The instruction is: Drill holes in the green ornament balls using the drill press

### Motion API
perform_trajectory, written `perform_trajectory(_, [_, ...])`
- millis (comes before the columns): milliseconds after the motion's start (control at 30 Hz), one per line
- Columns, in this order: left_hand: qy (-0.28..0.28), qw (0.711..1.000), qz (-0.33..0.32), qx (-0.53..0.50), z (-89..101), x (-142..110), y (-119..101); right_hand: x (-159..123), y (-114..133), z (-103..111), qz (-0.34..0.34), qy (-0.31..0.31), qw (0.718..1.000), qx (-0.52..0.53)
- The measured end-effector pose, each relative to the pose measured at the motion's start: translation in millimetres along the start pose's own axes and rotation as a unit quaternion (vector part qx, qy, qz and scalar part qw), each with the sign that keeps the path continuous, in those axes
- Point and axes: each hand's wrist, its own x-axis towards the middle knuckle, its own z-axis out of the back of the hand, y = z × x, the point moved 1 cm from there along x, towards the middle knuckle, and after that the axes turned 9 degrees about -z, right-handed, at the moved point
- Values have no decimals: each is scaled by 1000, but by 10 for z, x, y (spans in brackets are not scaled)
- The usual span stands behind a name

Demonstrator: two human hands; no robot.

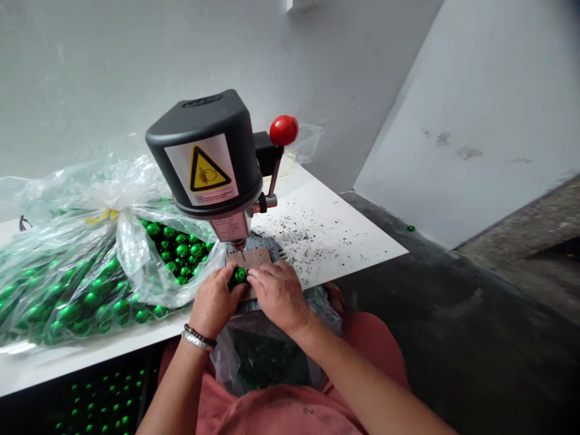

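Observation:
A shiny green ball is gripped in the fingers of my left hand, low in front of a small bench drill press. My right hand is closed at the ball's right side. Its thumb and fingertips pinch together there, and a tiny dark bit shows between them and the ball, too small to name. Just beyond both hands lies a flat brown block on the drill's base, under the thin drill bit. The lower part of the block is partly hidden by my hands.
A clear plastic bag full of green balls covers the table's left side. Dark shavings are scattered across the white tabletop at right. The drill's lever with a red knob sticks out rightward. An opened plastic bag hangs below the edge.

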Motion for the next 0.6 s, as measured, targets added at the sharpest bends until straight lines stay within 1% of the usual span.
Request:
perform_trajectory(100, [9,1000,-19,-21,18,-6,4,-42,-24,-52,-4,-1,1000,-10])
perform_trajectory(233, [40,996,-52,-62,56,-19,13,-60,-34,-103,-15,-9,1000,-22])
perform_trajectory(300, [45,994,-53,-86,74,-14,20,-50,-26,-130,-20,-12,999,-23])
perform_trajectory(367, [40,994,-24,-103,87,8,27,-36,-19,-151,-27,-17,999,-20])
perform_trajectory(467, [35,991,49,-123,103,71,31,-25,-32,-143,-44,-28,999,-7])
perform_trajectory(500, [32,989,64,-128,109,96,28,-27,-47,-127,-50,-32,998,-1])
perform_trajectory(600, [20,987,74,-138,124,163,16,-56,-132,-57,-64,-43,997,19])
